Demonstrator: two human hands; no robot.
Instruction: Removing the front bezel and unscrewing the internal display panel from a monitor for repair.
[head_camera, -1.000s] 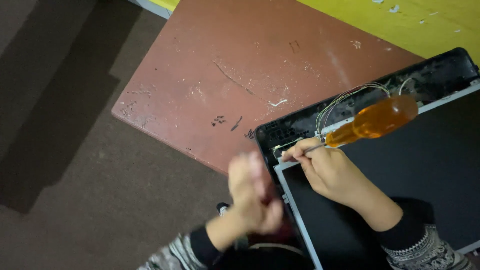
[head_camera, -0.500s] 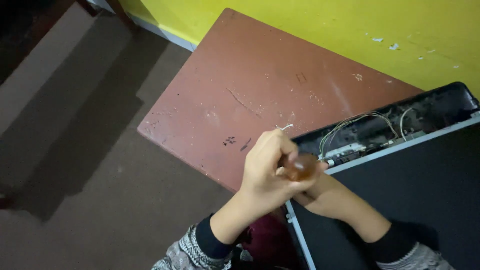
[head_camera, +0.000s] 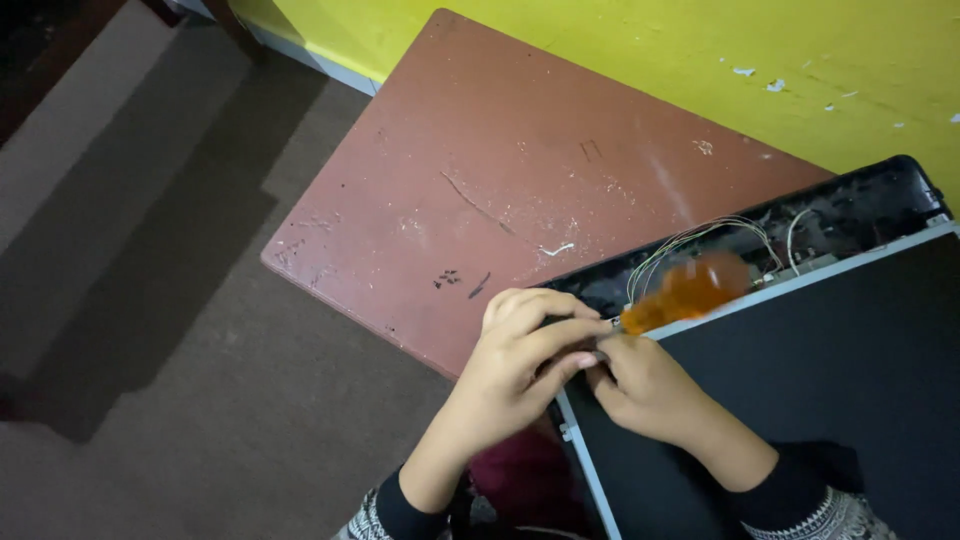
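- Where the reddish-brown surface (head_camera: 520, 170) runs bare from its left corner toward the yellow wall, only scratches and a small pale scrap (head_camera: 556, 248) lie on it.
- The left hand (head_camera: 520, 360) hovers at the surface's near edge, fingers curled and pressed together over the screwdriver tip, pinching it steady.
- The right hand (head_camera: 650, 385) closes on the shaft just beside it (the two hands touch).
- The screwdriver (head_camera: 685, 292), its orange handle blurred, looks light, stiff and smooth; the handle seems the best place to hold it.
- The screen panel (head_camera: 800, 370), at the surface's right edge, is probably thin and fragile, best held by its metal frame; loose wires (head_camera: 700, 240) lie in the black casing (head_camera: 860, 205).
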